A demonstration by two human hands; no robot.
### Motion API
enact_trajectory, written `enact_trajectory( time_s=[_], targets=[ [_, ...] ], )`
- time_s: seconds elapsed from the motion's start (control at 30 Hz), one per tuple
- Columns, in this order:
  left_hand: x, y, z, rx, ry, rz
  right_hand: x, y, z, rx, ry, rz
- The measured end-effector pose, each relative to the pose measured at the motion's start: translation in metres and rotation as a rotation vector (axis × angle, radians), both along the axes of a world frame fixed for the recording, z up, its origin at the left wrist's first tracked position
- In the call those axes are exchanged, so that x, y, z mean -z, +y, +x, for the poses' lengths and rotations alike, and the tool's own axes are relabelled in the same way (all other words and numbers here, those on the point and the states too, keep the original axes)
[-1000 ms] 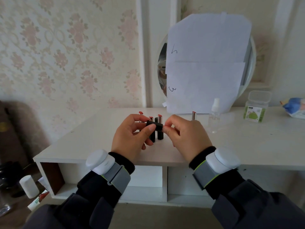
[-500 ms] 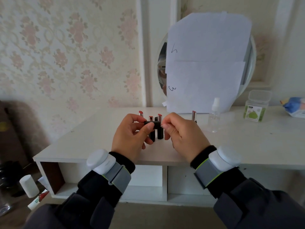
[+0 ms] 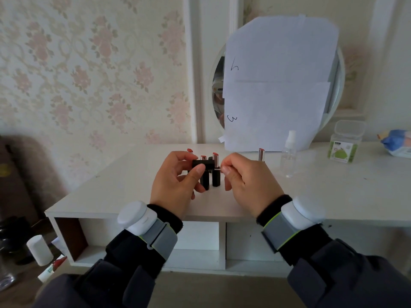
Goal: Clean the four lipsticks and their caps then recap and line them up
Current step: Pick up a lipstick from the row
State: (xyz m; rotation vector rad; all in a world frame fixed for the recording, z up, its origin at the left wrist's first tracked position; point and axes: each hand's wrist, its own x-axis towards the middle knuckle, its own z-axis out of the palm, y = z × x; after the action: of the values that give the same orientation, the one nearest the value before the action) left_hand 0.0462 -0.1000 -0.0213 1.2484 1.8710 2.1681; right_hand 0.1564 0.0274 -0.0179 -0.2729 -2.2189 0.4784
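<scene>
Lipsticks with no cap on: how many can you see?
4. One peeks up behind the left hand, two stand between the hands, one stands behind the right hand. None seem hidden.

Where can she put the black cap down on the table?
Bare table lies left of the left hand, and also between the spray bottle and the green-labelled tub. It is crowded around the open lipsticks behind both hands.
</scene>
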Motion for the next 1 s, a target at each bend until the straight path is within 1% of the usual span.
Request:
enact_trajectory(
  time_s=[0.13,0.3,0.4,0.5,0.67,0.8,1.0],
  targets=[
    [0.0006,0.0013,0.0001,-0.034,0.009,-0.007,-0.0023,-0.0019,0.0021,-0.038,0.072,-0.065],
    [-0.0009,0.0015,0.0014,-0.070,-0.001,-0.033,-0.0022,-0.0006,0.0011,0.001,0.103,-0.085],
    [-0.0015,0.0004,0.0018,-0.078,0.014,-0.064,-0.0031,-0.0017,0.0009,-0.019,0.086,-0.093],
    [-0.0019,0.0006,0.0015,-0.070,0.016,-0.086,-0.0032,-0.0034,0.0027,-0.089,0.076,-0.105],
    [-0.0022,0.0008,0.0018,-0.067,0.027,-0.093,-0.0023,-0.0017,0.0032,-0.147,0.052,-0.076],
    [-0.0021,0.0001,0.0020,-0.077,0.031,-0.099,-0.0006,-0.0002,0.0030,-0.137,0.032,-0.052],
    [-0.0033,-0.0009,0.0051,-0.088,0.061,-0.101,-0.0003,0.0012,-0.0001,-0.048,-0.012,-0.062]
  ],
)
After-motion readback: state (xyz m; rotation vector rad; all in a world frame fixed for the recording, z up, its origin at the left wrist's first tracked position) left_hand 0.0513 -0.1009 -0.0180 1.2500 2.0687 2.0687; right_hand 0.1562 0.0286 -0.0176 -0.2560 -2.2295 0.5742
